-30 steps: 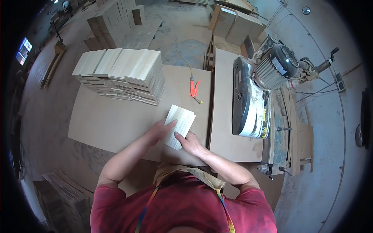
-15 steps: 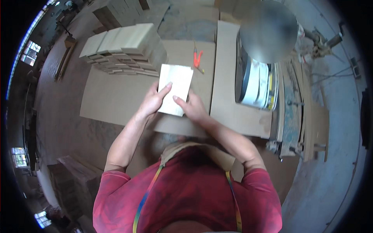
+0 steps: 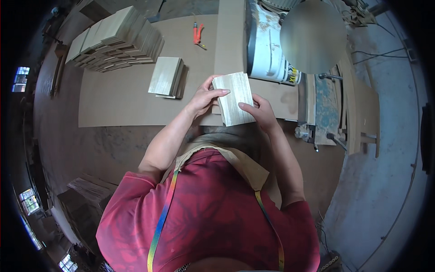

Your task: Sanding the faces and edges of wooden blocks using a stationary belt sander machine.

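Note:
A small bundle of thin pale wooden boards [image 3: 235, 99] is held over the front of the work surface. My left hand [image 3: 206, 99] grips its left side, thumb on the top face and fingers behind. My right hand [image 3: 262, 111] closes on the right side near the lower corner, its thumb also on the face. Left of my hands, a short stack of similar boards [image 3: 165, 76] lies on the brown sheet [image 3: 122, 102]. Farther back on the left stands a large stack of boards [image 3: 115, 36] in several rows.
A small red tool [image 3: 197, 34] lies toward the back of the sheet. At the right stands a white bucket [image 3: 268, 50], partly covered by a blurred round patch. A machine with a worn blue surface [image 3: 328, 104] and a wall border the right side.
The view has shifted, and the bundle has moved right relative to the sheet, its side edges now showing. The short stack now shows where my hands were before.

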{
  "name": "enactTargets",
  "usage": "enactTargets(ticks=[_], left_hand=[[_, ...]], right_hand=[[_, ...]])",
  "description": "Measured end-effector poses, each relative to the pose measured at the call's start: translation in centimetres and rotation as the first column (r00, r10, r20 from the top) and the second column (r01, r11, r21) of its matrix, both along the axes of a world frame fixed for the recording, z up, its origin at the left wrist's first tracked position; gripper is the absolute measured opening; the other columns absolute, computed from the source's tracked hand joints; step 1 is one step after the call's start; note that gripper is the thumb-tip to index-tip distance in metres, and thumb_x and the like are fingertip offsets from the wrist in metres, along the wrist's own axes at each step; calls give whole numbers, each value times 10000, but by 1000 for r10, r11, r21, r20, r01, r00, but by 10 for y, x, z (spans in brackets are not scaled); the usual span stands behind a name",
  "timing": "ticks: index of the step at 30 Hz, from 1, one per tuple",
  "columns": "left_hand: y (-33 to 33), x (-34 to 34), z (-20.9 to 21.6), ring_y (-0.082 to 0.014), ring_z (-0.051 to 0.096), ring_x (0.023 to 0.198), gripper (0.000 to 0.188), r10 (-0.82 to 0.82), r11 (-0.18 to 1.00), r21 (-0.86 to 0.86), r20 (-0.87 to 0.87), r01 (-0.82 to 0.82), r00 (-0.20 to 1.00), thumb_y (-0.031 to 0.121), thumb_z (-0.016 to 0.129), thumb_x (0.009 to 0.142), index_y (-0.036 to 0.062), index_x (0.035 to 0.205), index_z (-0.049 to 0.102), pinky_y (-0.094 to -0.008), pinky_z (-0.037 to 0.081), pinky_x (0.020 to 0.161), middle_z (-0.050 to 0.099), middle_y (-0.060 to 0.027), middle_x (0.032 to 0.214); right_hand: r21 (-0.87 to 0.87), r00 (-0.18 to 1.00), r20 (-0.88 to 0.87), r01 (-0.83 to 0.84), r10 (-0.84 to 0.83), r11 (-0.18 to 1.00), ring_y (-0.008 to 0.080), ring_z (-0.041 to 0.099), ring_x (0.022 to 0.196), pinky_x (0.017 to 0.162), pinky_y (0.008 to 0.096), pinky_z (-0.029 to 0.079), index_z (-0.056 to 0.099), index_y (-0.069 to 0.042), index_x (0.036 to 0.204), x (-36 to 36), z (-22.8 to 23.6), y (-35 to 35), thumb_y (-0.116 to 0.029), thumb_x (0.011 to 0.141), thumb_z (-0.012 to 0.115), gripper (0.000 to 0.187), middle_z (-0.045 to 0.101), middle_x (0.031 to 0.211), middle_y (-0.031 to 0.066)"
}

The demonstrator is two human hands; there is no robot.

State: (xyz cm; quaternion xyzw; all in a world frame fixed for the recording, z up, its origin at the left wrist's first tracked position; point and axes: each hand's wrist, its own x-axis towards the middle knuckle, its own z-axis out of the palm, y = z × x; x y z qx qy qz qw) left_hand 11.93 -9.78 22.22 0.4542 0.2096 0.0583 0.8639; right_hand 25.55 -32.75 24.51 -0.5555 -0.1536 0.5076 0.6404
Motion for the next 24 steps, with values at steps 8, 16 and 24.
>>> enactTargets(ticks=[8,16,24], left_hand=[[-16,39,-21,-258,695,1077,589,40,992,122,-128,-24,991,112,874,923,100,1447,606,-352,600,924,661,-149,1286],[-6,46,-44,-162,667,959,518,-87,943,314,-82,108,993,98,819,988,139,1467,626,-259,562,815,666,-92,1225],[-5,33,1,-178,675,1083,477,-232,938,204,-232,280,945,127,812,1004,115,1457,663,-284,575,946,677,-63,1231]], right_hand=[[-98,86,994,421,68,902,375,697,1039,892,417,600,712,41,1316,-43,8,0,-202,801,908,603,724,1231,225],[-126,138,989,560,58,819,379,689,1095,904,428,605,792,13,1197,-66,26,-19,-237,755,924,525,727,1261,223],[-146,139,989,830,55,539,418,663,1162,984,465,586,795,-5,1200,-47,-35,-122,-223,801,869,461,713,1267,195]])
